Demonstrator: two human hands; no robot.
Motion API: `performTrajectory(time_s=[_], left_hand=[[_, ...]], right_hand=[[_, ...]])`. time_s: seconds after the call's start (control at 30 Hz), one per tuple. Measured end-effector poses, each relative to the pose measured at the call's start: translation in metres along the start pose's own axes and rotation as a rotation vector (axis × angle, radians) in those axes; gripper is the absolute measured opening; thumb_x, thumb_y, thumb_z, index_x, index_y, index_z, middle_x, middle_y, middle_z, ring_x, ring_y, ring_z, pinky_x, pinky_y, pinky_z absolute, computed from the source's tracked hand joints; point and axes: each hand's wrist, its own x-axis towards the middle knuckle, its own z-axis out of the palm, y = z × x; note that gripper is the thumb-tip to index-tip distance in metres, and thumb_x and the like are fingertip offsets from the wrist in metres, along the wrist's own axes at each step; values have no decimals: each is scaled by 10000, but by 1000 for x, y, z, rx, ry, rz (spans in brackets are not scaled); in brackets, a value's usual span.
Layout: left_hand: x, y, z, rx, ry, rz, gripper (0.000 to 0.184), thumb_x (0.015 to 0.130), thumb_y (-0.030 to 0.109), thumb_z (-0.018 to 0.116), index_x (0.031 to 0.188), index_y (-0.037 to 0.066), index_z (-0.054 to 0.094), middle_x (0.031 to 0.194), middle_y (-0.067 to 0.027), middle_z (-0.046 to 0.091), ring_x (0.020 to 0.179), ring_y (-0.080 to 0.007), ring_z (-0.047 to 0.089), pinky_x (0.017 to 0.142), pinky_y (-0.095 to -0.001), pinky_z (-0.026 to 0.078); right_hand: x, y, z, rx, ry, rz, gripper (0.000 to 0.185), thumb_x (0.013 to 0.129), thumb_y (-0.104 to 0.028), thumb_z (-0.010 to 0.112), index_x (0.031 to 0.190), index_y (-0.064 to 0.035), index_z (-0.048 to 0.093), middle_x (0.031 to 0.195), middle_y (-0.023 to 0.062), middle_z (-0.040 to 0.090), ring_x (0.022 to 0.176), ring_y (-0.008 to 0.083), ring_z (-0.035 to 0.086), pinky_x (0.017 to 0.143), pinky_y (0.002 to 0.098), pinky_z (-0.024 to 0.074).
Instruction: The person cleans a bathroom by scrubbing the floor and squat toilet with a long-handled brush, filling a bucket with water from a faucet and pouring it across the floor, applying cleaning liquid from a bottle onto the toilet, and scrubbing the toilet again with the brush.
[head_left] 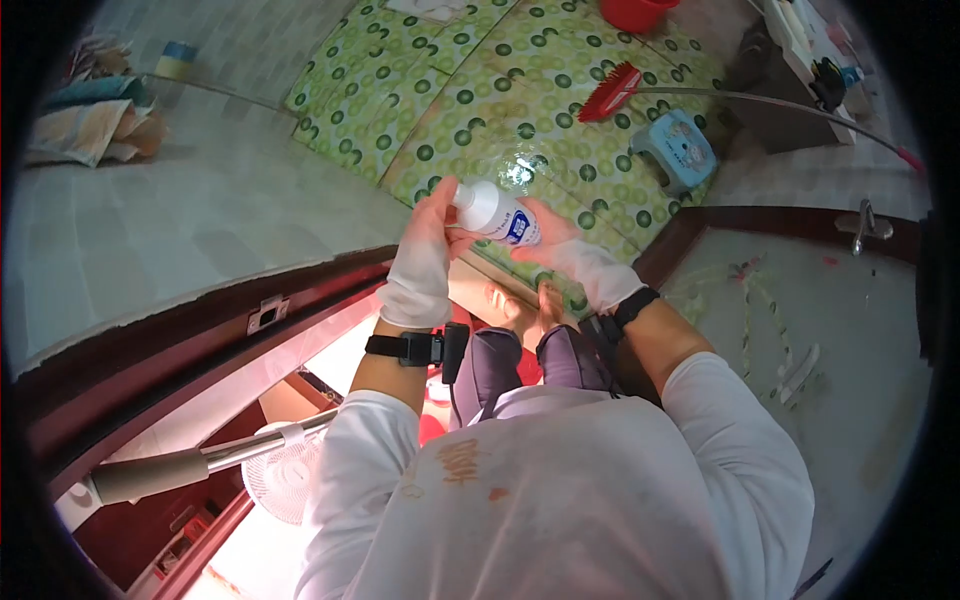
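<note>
A white plastic bottle [487, 208] with a blue-and-white label is held out in front of my body, tilted, its cap end to the left. Around the cap and neck end are the fingers of my left hand [432, 222], closed. My right hand [562, 247] grips the bottle's base end, fingers wrapped about it. Thin translucent gloves cover both hands. The cap itself is partly hidden by my left fingers, so I cannot tell whether it is on tight.
Beyond the doorway lies a wet floor with a green circle pattern [480, 75]. On it are a red broom [610, 92], a blue stool [680, 150] and a red bucket [637, 12]. A door [800, 320] with a metal handle stands right; a fan [285, 475] is lower left.
</note>
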Motion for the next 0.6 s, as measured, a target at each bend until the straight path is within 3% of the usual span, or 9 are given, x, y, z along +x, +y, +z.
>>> performTrajectory(time_s=[0.07,0.2,0.3,0.37,0.4,0.47,0.6], left_hand=[[15,-3,2,-59,-95,-56,463,902,434,526,994,-20,541,856,-145,610,727,-187,642,610,-262,529],[35,-11,14,-105,-110,-86,450,904,426,529,992,-15,541,869,-144,610,699,-200,632,593,-261,523],[54,-25,16,104,-346,-249,504,823,397,638,1116,3,519,932,-98,601,773,-153,620,665,-256,523],[53,-57,36,367,-252,197,598,711,293,759,1169,21,486,984,-87,584,833,-171,593,681,-278,515],[54,-64,42,380,-284,163,598,711,293,759,1169,21,486,984,-87,584,833,-171,593,681,-278,515],[55,-66,57,524,-307,209,743,614,231,813,1233,41,448,1019,-69,571,908,-159,574,756,-301,509],[51,-59,62,838,-438,203,736,626,269,810,1226,24,459,1051,-99,584,940,-195,589,824,-318,490]], right_hand=[[-5,9,-1,-44,92,-3,779,613,-166,789,1295,-144,412,1161,110,580,1098,264,551,922,328,428],[-13,22,-11,-89,127,88,786,620,-184,789,1305,-149,405,1172,114,571,1108,273,543,927,337,427],[-19,36,-9,-30,203,144,788,614,-176,800,1300,-152,413,1188,114,558,1101,262,543,928,335,430],[-20,45,-8,34,256,101,783,605,-160,809,1288,-152,427,1190,113,545,1094,252,539,933,336,431],[-21,57,-1,52,278,139,783,605,-160,809,1288,-152,427,1190,113,545,1094,252,539,933,336,431],[-17,79,12,45,466,-202,768,587,-150,792,1265,-93,436,1145,165,543,1059,326,532,917,380,432],[-34,78,24,78,552,-76,731,598,-146,789,1243,-86,450,1150,161,543,1069,328,526,913,379,434]])
